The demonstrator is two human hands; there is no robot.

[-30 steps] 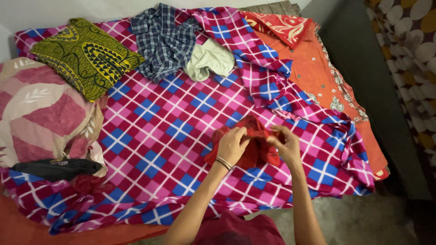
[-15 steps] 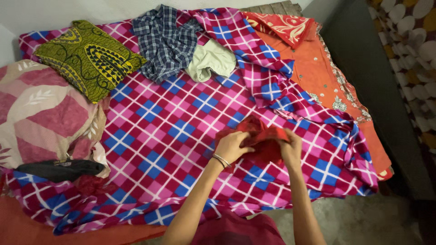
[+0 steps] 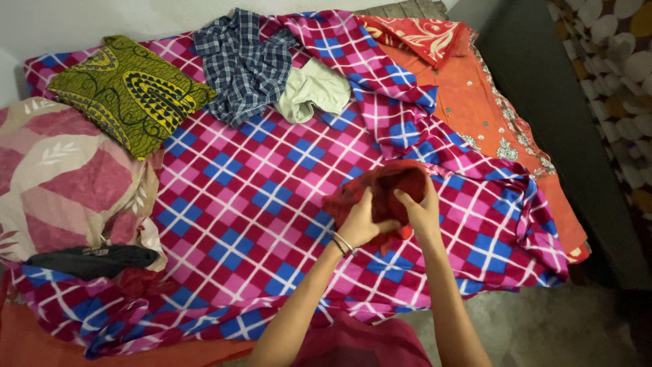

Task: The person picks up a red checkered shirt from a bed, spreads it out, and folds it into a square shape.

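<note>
- Since a second ago: hands drawn closer together, red cloth (image 3: 384,194) bunched up tighter and lifted slightly toward the far side of the bed.
- Left hand (image 3: 362,221), bangle on the wrist, closed on the near-left part of the red cloth; grip pinching fabric.
- Right hand (image 3: 421,207) closed on the right part of the same cloth, fingers curled into the folds.
- Red cloth held just above the checked bedsheet (image 3: 238,204), right of the bed's middle.
- Judged best handling: find two matching edges, pull taut between both hands, keep the folds from slipping back into a bundle.
- Counted on the left: one pink leaf-print pillow (image 3: 61,177), one dark garment (image 3: 92,259) lying beside it.
- Counted farther back: one green patterned cloth (image 3: 129,88), one blue plaid shirt (image 3: 244,61), one pale cloth (image 3: 312,88), one orange embroidered garment (image 3: 485,109), one red patterned cloth (image 3: 421,34).
</note>
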